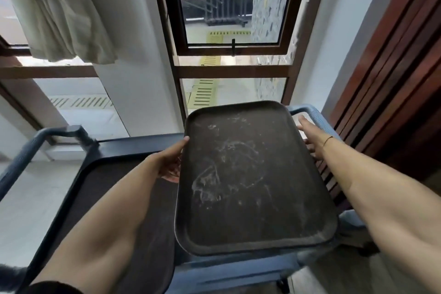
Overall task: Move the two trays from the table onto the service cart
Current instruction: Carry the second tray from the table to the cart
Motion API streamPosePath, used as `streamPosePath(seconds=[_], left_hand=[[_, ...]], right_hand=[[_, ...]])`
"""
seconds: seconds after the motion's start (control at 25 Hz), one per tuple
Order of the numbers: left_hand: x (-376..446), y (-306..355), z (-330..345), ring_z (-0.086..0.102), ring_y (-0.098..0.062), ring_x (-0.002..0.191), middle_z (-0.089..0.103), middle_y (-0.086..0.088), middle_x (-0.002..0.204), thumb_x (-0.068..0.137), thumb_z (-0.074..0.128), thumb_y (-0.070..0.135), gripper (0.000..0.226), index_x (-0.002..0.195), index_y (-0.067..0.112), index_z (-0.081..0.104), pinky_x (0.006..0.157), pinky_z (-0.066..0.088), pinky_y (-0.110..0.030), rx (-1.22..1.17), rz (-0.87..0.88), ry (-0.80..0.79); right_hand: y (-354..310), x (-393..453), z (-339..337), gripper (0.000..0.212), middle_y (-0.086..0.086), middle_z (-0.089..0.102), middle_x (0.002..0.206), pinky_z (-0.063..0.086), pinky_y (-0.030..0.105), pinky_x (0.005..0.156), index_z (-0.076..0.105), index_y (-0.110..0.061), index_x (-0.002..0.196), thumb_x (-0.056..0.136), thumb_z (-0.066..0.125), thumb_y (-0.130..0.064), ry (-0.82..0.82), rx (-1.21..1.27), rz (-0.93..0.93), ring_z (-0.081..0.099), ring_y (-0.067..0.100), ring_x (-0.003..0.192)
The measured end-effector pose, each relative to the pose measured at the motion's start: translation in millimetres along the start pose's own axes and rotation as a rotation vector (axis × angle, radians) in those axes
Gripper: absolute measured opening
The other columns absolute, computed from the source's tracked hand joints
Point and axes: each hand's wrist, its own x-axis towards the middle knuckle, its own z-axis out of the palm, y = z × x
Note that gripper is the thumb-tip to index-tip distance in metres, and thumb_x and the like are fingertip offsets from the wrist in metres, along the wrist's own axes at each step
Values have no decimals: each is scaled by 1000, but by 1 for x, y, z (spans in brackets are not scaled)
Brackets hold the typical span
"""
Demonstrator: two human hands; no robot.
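A dark brown tray [250, 181] with pale scuff marks fills the middle of the view, held above the right half of the blue service cart [133, 144]. My left hand [170, 162] grips its left edge, thumb on the rim and fingers underneath. My right hand [310, 133] is at its right edge, fingers stretched along and under the rim. A second dark tray [100, 188] lies on the cart's top shelf at the left, partly hidden by my left forearm.
The cart has handles at the left [35, 143] and at the far right [307, 112]. Tall windows [229, 7] and a white column stand just behind it. A slatted wooden panel [393, 79] runs along the right side. A curtain [59, 19] hangs upper left.
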Motion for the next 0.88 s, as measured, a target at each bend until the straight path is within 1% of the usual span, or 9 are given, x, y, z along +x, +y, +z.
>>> streamPosePath(seconds=[0.12,0.2,0.28,0.36,0.52,0.6,0.72,0.84,0.88], left_hand=[[19,-16,20,66,-25,70,63,-13,88,74,32,92,95,103,8,63,76,59,-40,-4,-35,5],[30,-28,31,64,-27,77,61,-14,90,75,32,91,93,103,7,62,88,57,-44,-5,-65,4],[40,-38,40,63,-28,77,60,-14,86,78,31,89,91,105,7,60,93,55,-47,-13,-100,6],[48,-46,47,66,-31,80,63,-16,91,79,33,88,92,110,6,61,92,56,-49,-37,-126,7],[62,-58,62,65,-35,87,61,-19,103,82,37,83,86,115,7,61,89,55,-51,-103,-133,8],[66,-61,68,66,-38,89,63,-20,109,84,36,82,84,123,10,58,80,58,-48,-110,-130,33],[71,-64,73,65,-33,80,61,-17,99,84,36,82,83,121,11,58,73,56,-42,-109,-138,53],[76,-68,77,63,-29,73,60,-15,91,83,40,81,80,114,10,57,76,55,-43,-147,-163,41],[76,-70,78,64,-28,70,61,-15,89,83,40,81,79,112,10,57,74,57,-42,-143,-166,45]], right_hand=[[21,18,-3,69,6,60,99,39,26,52,56,-29,116,81,31,-83,5,-23,26,52,18,63],[35,31,-3,71,5,56,94,38,26,50,55,-29,118,81,32,-84,-9,-43,49,49,18,63],[49,42,-3,73,4,54,87,37,26,49,56,-28,120,79,33,-84,-36,-59,77,49,18,63],[58,49,-1,72,2,52,82,36,27,50,58,-28,121,81,34,-83,-47,-62,98,48,17,62],[68,61,-1,70,2,58,95,39,28,57,59,-26,116,81,36,-82,-53,-56,121,55,19,80],[74,66,-3,71,2,58,95,40,29,57,58,-26,113,80,34,-84,-67,-78,139,55,19,82],[81,72,-4,72,3,60,95,41,27,56,61,-25,111,80,33,-84,-79,-82,155,57,19,79],[87,79,-3,75,2,58,97,39,29,57,59,-23,122,83,33,-81,-78,-80,148,54,19,80],[89,82,-3,76,1,57,97,39,30,57,57,-22,126,84,33,-80,-78,-82,149,53,19,80]])
